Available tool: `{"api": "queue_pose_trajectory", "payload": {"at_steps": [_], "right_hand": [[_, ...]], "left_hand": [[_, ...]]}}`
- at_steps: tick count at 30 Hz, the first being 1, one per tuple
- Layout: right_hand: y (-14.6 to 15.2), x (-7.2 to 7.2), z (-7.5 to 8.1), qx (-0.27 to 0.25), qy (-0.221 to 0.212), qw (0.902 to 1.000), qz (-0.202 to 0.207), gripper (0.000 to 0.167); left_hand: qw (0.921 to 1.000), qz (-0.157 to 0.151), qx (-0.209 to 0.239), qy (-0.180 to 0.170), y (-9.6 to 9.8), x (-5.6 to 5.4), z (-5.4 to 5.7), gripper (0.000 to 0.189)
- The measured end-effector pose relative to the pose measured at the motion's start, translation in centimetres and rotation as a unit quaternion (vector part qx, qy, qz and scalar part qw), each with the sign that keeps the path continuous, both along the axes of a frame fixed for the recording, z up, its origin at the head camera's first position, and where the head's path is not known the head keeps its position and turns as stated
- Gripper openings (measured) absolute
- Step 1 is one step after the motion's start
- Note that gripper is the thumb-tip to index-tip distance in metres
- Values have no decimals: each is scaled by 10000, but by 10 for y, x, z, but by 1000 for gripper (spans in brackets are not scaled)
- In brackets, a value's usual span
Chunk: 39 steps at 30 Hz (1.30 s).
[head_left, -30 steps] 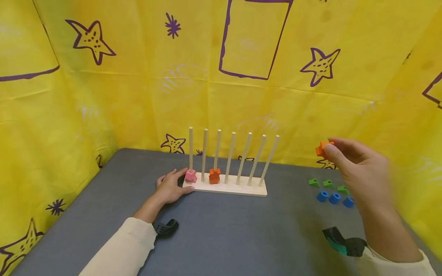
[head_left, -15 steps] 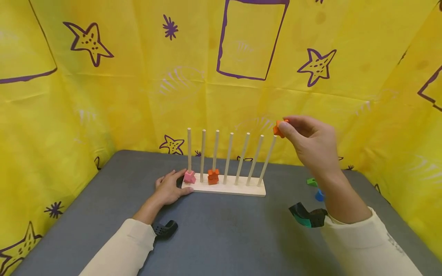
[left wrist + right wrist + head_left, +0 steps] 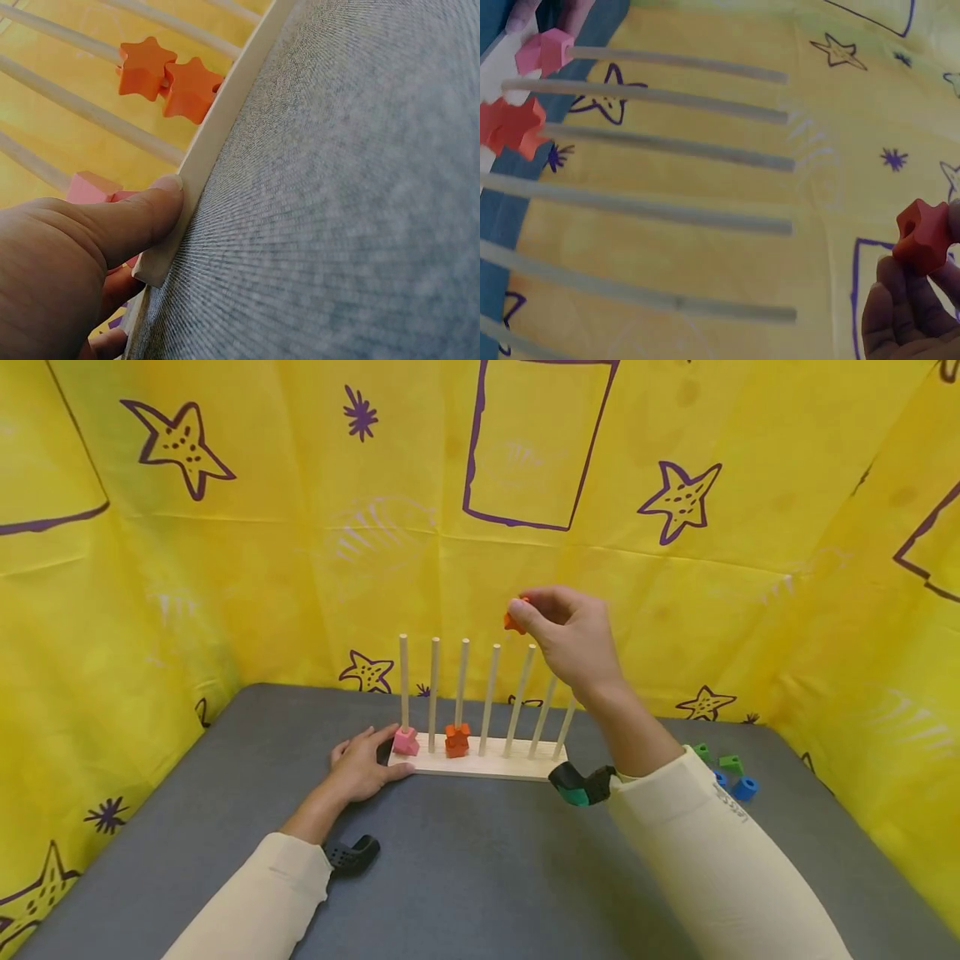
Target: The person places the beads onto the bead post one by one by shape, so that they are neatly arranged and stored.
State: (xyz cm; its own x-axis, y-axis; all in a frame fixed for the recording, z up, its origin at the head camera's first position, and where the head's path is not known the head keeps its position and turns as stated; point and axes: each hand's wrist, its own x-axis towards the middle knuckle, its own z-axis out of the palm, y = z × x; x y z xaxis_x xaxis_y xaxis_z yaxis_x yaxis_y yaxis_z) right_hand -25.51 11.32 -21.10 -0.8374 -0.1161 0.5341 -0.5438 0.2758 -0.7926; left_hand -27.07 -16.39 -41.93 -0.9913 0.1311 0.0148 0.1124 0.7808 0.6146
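Note:
A wooden peg board with several upright pegs stands on the table. My left hand grips its left end, the thumb along the front edge and the other fingers behind. Pink beads sit at the foot of the leftmost peg, partly hidden by the thumb in the left wrist view. On the third peg from the left, two orange star beads are stacked. My right hand pinches another orange star bead above the peg tops, near the fourth and fifth pegs. Its hole shows in the right wrist view, and no peg touches it.
Green beads and blue cylinder beads lie on the grey table at the right, partly covered by the right sleeve. A yellow patterned cloth hangs behind and along both sides.
My right hand has carried the orange star bead leftward and upward, from beside the green and blue beads to above the pegs. The left hand has kept its grip on the board.

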Motion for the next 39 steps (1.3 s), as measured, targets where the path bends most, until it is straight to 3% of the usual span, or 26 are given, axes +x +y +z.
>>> {"api": "queue_pose_trajectory", "payload": {"at_steps": [9,18,23,30,39], "right_hand": [[-34,-23,-10,135,-200,9997,-101,25],[-51,-32,-24,566,-456,9971,-219,24],[-51,-33,-32,237,-754,9968,-95,26],[-50,-33,-47,-338,-1122,9923,401,30],[-55,-35,-73,-1081,-1240,9853,466,43]], "left_hand": [[10000,23,9,-35,1,0,-2,85],[10000,55,36,-5,3,1,-3,84],[9999,37,97,-13,3,1,-3,83],[10000,12,43,-15,3,1,-4,83],[10000,-15,26,64,1,0,-3,83]]}}
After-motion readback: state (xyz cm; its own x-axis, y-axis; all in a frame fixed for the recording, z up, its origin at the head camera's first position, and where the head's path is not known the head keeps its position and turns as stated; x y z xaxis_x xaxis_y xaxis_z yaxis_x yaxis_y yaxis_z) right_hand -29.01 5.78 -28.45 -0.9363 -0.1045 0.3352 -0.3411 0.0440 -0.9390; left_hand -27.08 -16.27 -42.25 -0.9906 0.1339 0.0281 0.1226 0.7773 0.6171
